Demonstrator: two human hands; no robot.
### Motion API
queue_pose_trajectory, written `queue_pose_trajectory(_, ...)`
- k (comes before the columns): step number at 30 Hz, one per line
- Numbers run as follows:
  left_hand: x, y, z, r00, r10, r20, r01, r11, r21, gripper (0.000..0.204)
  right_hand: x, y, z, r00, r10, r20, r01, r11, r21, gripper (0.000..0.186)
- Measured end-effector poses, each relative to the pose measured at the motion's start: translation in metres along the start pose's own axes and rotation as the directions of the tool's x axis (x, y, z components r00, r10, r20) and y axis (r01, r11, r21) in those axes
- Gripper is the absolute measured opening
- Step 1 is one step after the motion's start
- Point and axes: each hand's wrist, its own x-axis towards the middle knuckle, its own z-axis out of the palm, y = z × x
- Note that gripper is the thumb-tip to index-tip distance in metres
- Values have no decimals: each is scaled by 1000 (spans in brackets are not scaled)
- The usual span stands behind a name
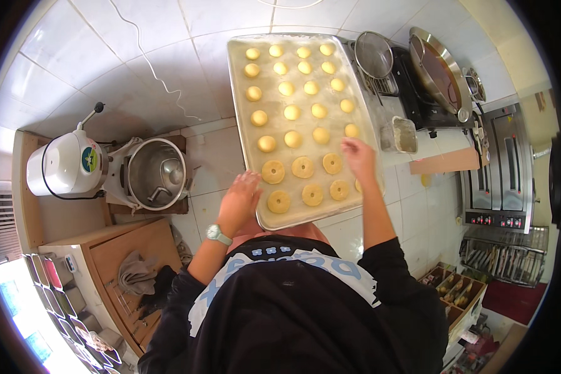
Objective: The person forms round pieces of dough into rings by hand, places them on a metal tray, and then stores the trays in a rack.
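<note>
A large metal baking tray (299, 217) with a pale, floured surface lies before me. Rows of round yellow dough balls (293, 138) fill its far part. In the two nearest rows the dough is flattened into discs (312, 194) with a small hole in the middle. My left hand (244, 192), wearing a watch (218, 234) at the wrist, rests with its fingers laid out on the tray's left rim. Over the right side of the tray, just below a dough ball (351, 130), my right hand (359, 153) has its fingers drawn together. Whatever they hold is hidden.
To the left stands a white stand mixer (68, 168) beside a steel mixing bowl (157, 174). On the right are a strainer (374, 55), a burner with a wide pan (439, 71), a small container (400, 135) and a deck oven (498, 174). Below left is a wooden cabinet (112, 255).
</note>
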Motion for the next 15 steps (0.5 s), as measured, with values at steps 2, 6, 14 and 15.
queue_pose_trajectory(2,9,9,18,971,134,198,-181,955,237,50,14,24,-45,996,35,-84,-46,990,-132,16)
queue_pose_trajectory(6,29,24,39,964,131,233,-198,936,290,57,44,38,-109,971,107,-214,-186,898,-398,16)
queue_pose_trajectory(14,46,28,59,955,50,291,-152,929,337,57,98,147,-133,955,283,85,-116,622,-774,19)
queue_pose_trajectory(15,47,29,60,953,58,298,-161,929,334,57,99,158,-130,954,290,77,-126,619,-775,19)
